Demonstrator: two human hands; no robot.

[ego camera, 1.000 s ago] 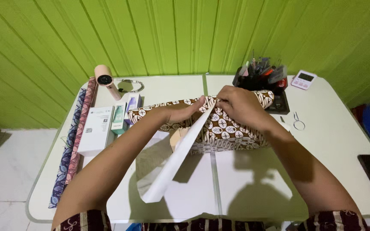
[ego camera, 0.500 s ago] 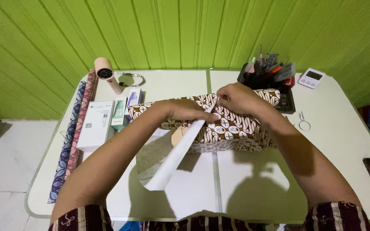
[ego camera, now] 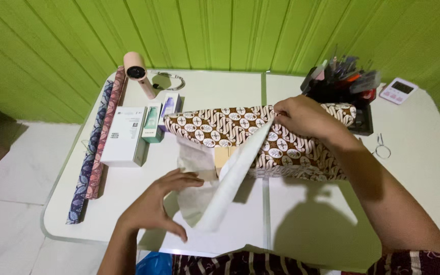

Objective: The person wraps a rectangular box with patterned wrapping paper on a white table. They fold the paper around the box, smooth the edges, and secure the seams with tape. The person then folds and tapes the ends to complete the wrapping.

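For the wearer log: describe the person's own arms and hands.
Both forearms are bare, and so are the left hand and right hand: no gloves, watch or rings show. Dark maroon patterned fabric with pale motifs shows at the lower frame edge.

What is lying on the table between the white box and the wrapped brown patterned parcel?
In the head view, two slim cartons stand side by side between the white box and the parcel: a green carton, then a purple-and-white carton.
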